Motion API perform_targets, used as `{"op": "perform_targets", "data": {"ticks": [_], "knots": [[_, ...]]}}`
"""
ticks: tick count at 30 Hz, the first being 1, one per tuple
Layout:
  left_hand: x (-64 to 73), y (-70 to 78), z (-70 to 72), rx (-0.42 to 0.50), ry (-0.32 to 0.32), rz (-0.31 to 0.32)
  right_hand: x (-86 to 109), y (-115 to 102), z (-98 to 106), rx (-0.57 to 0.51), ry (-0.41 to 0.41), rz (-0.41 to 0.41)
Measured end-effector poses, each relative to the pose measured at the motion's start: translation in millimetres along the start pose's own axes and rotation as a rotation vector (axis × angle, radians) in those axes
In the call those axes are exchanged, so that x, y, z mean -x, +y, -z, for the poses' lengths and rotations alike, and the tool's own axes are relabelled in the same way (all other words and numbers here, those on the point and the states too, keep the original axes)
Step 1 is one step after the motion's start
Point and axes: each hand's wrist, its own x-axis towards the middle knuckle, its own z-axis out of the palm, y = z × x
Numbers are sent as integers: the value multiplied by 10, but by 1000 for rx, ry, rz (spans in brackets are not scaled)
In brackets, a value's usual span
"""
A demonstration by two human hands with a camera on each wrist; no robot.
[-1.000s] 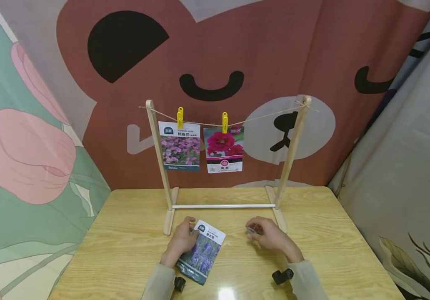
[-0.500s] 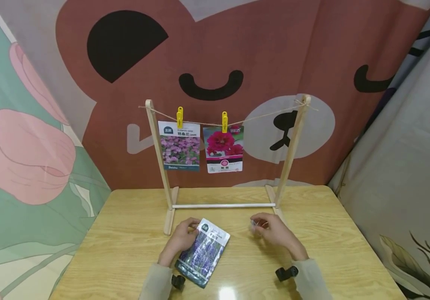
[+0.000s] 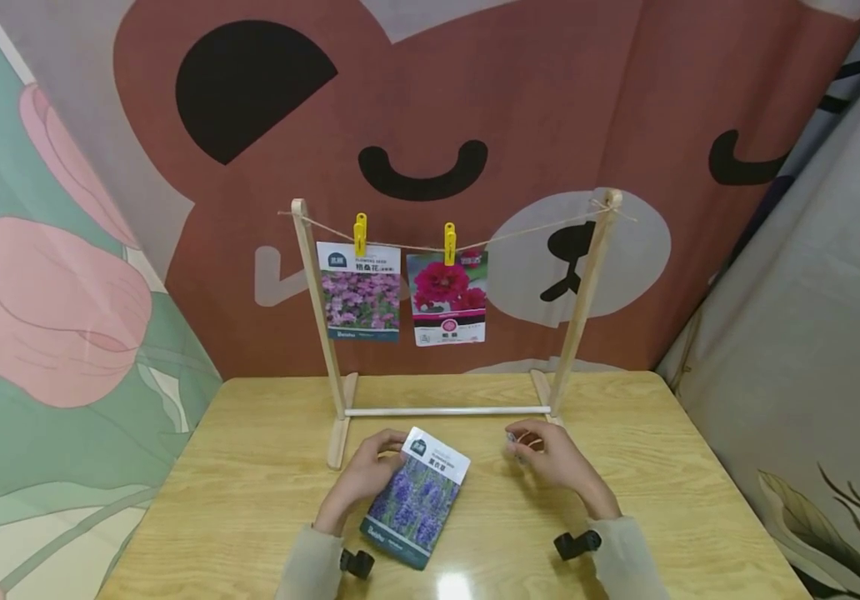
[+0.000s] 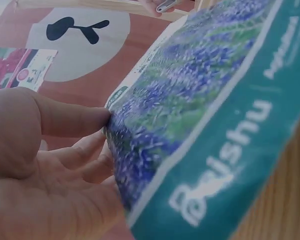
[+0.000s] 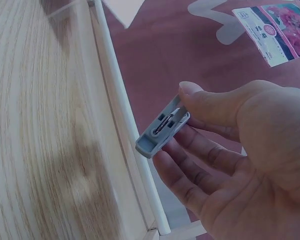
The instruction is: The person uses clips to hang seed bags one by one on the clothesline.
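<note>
My left hand (image 3: 367, 472) pinches the left edge of a seed packet (image 3: 417, 500) with purple lavender on it, thumb on the printed face. In the left wrist view the packet (image 4: 190, 90) is tilted and clear of the wood at its lower edge. Between the thumb and fingers of my right hand (image 3: 559, 460) is a small grey clothespin (image 5: 163, 128), its spring showing in the right wrist view. Both hands are in front of the wooden stand (image 3: 583, 308), apart from each other.
A string (image 3: 531, 232) spans the stand's posts. Yellow clothespins (image 3: 360, 236) hold a pink-flower seed packet (image 3: 361, 300) and a red-flower seed packet (image 3: 448, 300) on it. A white rod (image 3: 445, 412) joins the stand's feet above the wooden table (image 3: 250, 483). Printed curtains (image 3: 535, 100) hang behind.
My left hand has lifted the lavender packet a little and moved it right, turning its face more toward the head camera. The right hand, with its clothespin, has shifted slightly right and away.
</note>
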Motion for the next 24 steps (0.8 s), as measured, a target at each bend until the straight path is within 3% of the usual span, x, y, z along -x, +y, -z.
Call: {"op": "perform_targets", "data": {"ticks": [9, 24], "knots": [[22, 46, 1, 84, 27, 17, 4, -12, 18, -55, 11, -42], [43, 42, -16, 123, 68, 1, 4, -28, 58, -106, 41, -61]]}}
